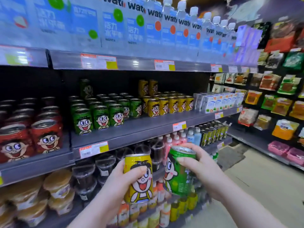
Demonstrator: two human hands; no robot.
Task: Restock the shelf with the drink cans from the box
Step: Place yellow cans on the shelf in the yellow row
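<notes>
My left hand (120,176) grips a yellow drink can (139,178) with a cartoon face, held upright below the middle shelf. My right hand (199,168) grips a green drink can (178,171) of the same brand, tilted slightly left, right beside the yellow one. On the middle shelf (148,127) stand rows of green cans (100,117), yellow cans (164,104) and, at the left, red cans (46,135). A bare strip of shelf lies in front of the green and yellow rows. No box is in view.
Water bottles (172,30) fill the top shelf. Milk cartons (218,101) stand right of the yellow cans. Lower shelves hold cups (87,175) and bottled drinks (174,140). Snack packs (283,104) hang on the right rack across the aisle floor (256,175).
</notes>
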